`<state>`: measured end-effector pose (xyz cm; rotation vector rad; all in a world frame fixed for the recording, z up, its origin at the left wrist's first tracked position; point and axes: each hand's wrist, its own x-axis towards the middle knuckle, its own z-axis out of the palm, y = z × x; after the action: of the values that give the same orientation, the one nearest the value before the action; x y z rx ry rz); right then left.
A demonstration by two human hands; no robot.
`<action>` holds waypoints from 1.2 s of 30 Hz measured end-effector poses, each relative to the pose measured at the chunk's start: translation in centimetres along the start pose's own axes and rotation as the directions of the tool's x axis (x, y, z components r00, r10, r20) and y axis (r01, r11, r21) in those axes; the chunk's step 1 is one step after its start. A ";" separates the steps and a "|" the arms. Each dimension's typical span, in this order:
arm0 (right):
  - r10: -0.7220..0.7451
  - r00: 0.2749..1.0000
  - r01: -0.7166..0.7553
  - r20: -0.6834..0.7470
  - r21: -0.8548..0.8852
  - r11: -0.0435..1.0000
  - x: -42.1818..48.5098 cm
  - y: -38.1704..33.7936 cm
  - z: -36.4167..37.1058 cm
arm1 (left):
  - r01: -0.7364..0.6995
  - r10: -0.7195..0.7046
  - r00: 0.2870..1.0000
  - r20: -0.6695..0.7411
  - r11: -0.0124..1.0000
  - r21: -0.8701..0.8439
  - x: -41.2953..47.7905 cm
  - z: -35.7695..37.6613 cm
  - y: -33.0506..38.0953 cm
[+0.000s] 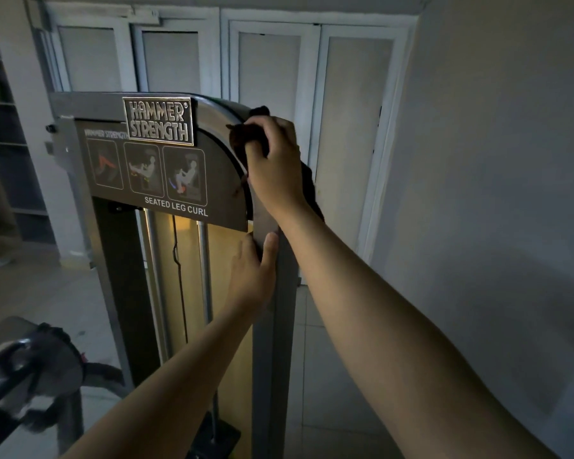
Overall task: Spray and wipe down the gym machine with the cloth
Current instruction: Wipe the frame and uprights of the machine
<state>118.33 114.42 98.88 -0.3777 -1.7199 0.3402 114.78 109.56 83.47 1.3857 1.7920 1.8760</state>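
A grey seated leg curl machine (113, 260) stands in front of me, with a "Hammer Strength" plate and exercise pictures on its top panel. My right hand (274, 160) grips a dark cloth (244, 137) and presses it against the curved upper right corner of the frame. Part of the cloth hangs down behind my wrist. My left hand (254, 276) rests flat on the right upright of the frame, fingers straight, just below the panel. No spray bottle is in view.
White shuttered doors (269, 71) stand behind the machine, and a plain wall (494, 160) runs along the right. A padded arm of the machine (30, 366) juts out at the lower left. Shelves (0, 127) line the far left. The room is dim.
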 end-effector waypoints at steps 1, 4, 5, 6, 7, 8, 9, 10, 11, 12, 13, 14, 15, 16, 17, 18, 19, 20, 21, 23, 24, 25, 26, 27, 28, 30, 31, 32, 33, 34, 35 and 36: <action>-0.019 1.000 0.019 0.005 -0.034 0.999 0.0 0.2 0.2 | 0.002 -0.002 1.000 -0.004 1.000 0.002 0.0 -0.1 0.1; -0.064 0.998 0.064 0.005 -0.113 0.992 -2.6 1.2 -0.2 | -0.002 0.002 1.000 -0.003 1.000 0.011 0.1 0.0 -0.3; -0.059 0.998 0.059 0.000 -0.094 0.994 -4.0 1.7 -0.6 | -0.010 0.010 1.000 -0.003 1.000 0.003 0.0 0.1 -0.4; -0.038 0.999 0.038 -0.001 -0.045 0.998 -5.4 2.2 -1.0 | -0.017 0.017 1.000 -0.004 1.000 0.002 0.1 0.0 -0.5; -0.006 1.000 0.006 0.015 0.006 1.000 -6.9 2.7 -1.4 | -0.020 0.020 1.000 0.000 1.000 -0.016 0.1 0.0 -0.6; 0.035 0.998 -0.037 0.051 0.041 0.998 -8.4 3.1 -1.7 | -0.017 0.017 1.000 0.002 0.999 -0.045 0.1 0.0 -0.8; 0.083 0.992 -0.089 0.096 0.059 0.994 -10.0 3.5 -1.9 | -0.017 0.018 1.000 0.014 0.997 -0.078 0.1 -0.1 -0.9; 0.128 0.983 -0.139 0.132 0.072 0.988 -11.6 3.7 -2.0 | -0.015 0.018 0.999 0.029 0.995 -0.095 0.1 -0.1 -1.0; 0.164 0.976 -0.177 0.142 0.086 0.980 -13.0 3.9 -2.1 | -0.009 0.013 0.999 0.041 0.995 -0.099 0.0 -0.2 -1.2; 0.182 0.974 -0.195 0.132 0.093 0.976 -14.0 3.9 -2.1 | 0.002 0.004 0.999 0.053 0.995 -0.103 -0.4 -0.4 -1.2; 0.193 0.974 -0.207 0.122 0.113 0.972 -14.5 3.9 -2.1 | 0.007 0.001 0.998 0.064 0.993 -0.119 -0.9 -0.6 -1.2; 0.201 0.973 -0.215 0.110 0.132 0.968 -14.6 3.9 -2.0 | 0.009 0.002 0.997 0.073 0.989 -0.149 -1.5 -0.7 -1.1; 0.198 0.976 -0.210 0.095 0.143 0.967 -14.3 3.7 -1.9 | 0.005 0.011 0.996 0.088 0.983 -0.183 -2.1 -0.9 -1.0; 0.184 0.980 -0.193 0.073 0.142 0.971 -13.7 3.3 -1.8 | -0.002 0.021 0.995 0.094 0.980 -0.201 -2.5 -0.9 -1.0; 0.160 0.986 -0.165 0.049 0.130 0.978 -12.8 3.0 -1.6 | -0.018 0.039 0.995 0.096 0.976 -0.215 -2.9 -1.0 -0.8; 0.134 0.991 -0.137 0.031 0.119 0.984 -11.7 2.7 -1.4 | -0.031 0.051 0.995 0.091 0.978 -0.208 -2.9 -1.0 -0.7; 0.107 0.994 -0.108 0.016 0.103 0.989 -10.4 2.4 -1.4 | -0.037 0.056 0.994 0.091 0.978 -0.204 -3.0 -0.9 -0.7; 0.075 0.997 -0.075 0.002 0.095 0.993 -8.9 2.1 -1.4 | -0.035 0.053 0.995 0.090 0.979 -0.199 -3.0 -0.9 -0.6; 0.043 0.999 -0.042 -0.008 0.094 0.995 -7.3 1.8 -1.4 | -0.018 0.038 0.995 0.095 0.979 -0.204 -3.0 -0.8 -0.7; -0.002 1.000 0.003 -0.011 0.087 0.996 -4.6 1.2 -1.4 | 0.007 0.014 0.995 0.099 0.978 -0.209 -3.1 -0.6 -0.8; -0.017 1.000 0.019 -0.017 0.072 0.997 -3.9 1.1 -1.3 | 0.004 0.017 0.995 0.100 0.978 -0.209 -3.1 -0.5 -0.8; -0.032 0.999 0.033 -0.024 0.060 0.998 -3.7 1.2 -1.1 | 0.003 0.018 0.995 0.098 0.978 -0.208 -3.0 -0.4 -0.9; -0.047 0.999 0.048 -0.027 0.051 0.998 -4.0 1.4 -1.0 | 0.006 0.014 0.995 0.102 0.979 -0.203 -3.1 -0.4 -1.0; -0.061 0.998 0.062 -0.026 0.038 0.997 -4.5 1.7 -1.0 | 0.009 0.013 0.994 0.105 0.979 -0.204 -3.1 -0.5 -0.9; -0.072 0.997 0.073 -0.018 0.028 0.997 -5.4 2.2 -1.1 | 0.016 0.008 0.993 0.115 0.977 -0.211 -3.2 -0.7 -1.0; -0.080 0.997 0.080 0.017 0.001 0.997 -7.5 3.4 -1.4 | 0.015 0.017 0.990 0.142 0.974 -0.226 -3.7 -1.0 -1.2; -0.069 0.996 0.070 0.050 -0.015 0.997 -8.9 3.9 -1.6 | 0.007 0.029 0.988 0.154 0.973 -0.231 -4.2 -1.3 -1.3; -0.045 0.995 0.049 0.094 -0.037 0.998 -10.5 4.4 -1.8 | -0.004 0.044 0.986 0.162 0.971 -0.240 -4.7 -1.4 -1.4; -0.003 0.989 0.013 0.147 -0.064 0.998 -12.4 4.9 -1.9 | -0.007 0.051 0.985 0.166 0.967 -0.254 -5.1 -1.5 -1.6; 0.046 0.979 -0.028 0.198 -0.091 0.995 -14.5 5.3 -1.9 | 0.003 0.044 0.984 0.172 0.965 -0.262 -5.5 -1.6 -1.9; 0.091 0.968 -0.066 0.233 -0.114 0.991 -16.6 5.6 -1.8 | 0.017 0.030 0.984 0.178 0.966 -0.257 -5.7 -1.6 -2.3; 0.128 0.958 -0.100 0.255 -0.124 0.987 -18.4 5.8 -1.6 | 0.033 0.012 0.984 0.180 0.969 -0.246 -5.9 -1.7 -2.8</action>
<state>123.37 111.72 80.36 -0.5330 -1.9864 0.3945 115.54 105.01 78.58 1.3994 1.4226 1.8294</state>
